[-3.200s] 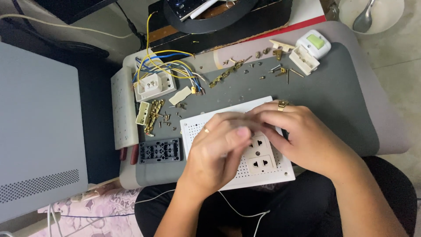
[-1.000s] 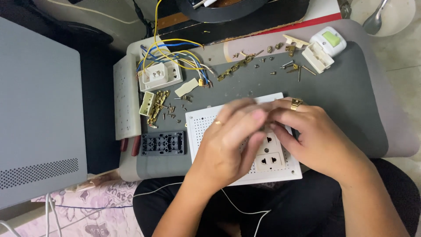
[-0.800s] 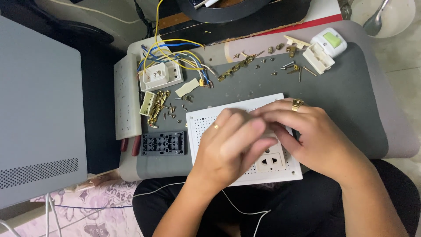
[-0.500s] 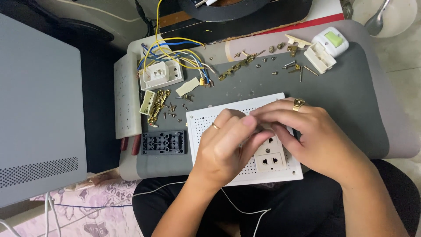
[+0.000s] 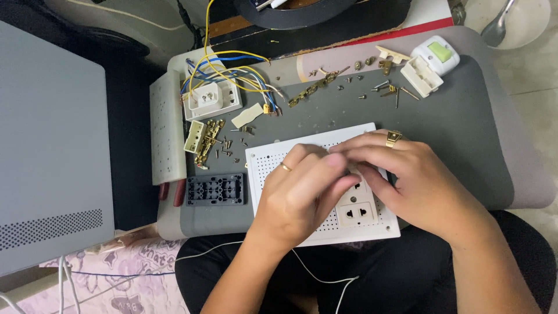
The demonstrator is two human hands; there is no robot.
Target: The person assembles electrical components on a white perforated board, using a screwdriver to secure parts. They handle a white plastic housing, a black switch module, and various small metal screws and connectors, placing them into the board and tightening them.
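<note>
Together, left hand (image 5: pixel 296 197) and right hand (image 5: pixel 418 180) pinch fingers over the white perforated socket panel (image 5: pixel 273 160) at the table's near edge, grasped item hidden.

Only one view is given, and it is taken from a camera worn on the head. The scene is seen from above, almost straight down, at close range. The lap and the grey pad (image 5: pixel 465 134) on it are placed in the middle of the frame, with the far edge of the pad at the top. The left hand (image 5: pixel 296 200) and the right hand (image 5: pixel 418 180) are seen entering from the bottom edge. A grey box (image 5: pixel 52 151) is cut off at the left. No second view is available, so nothing is shared.
</note>
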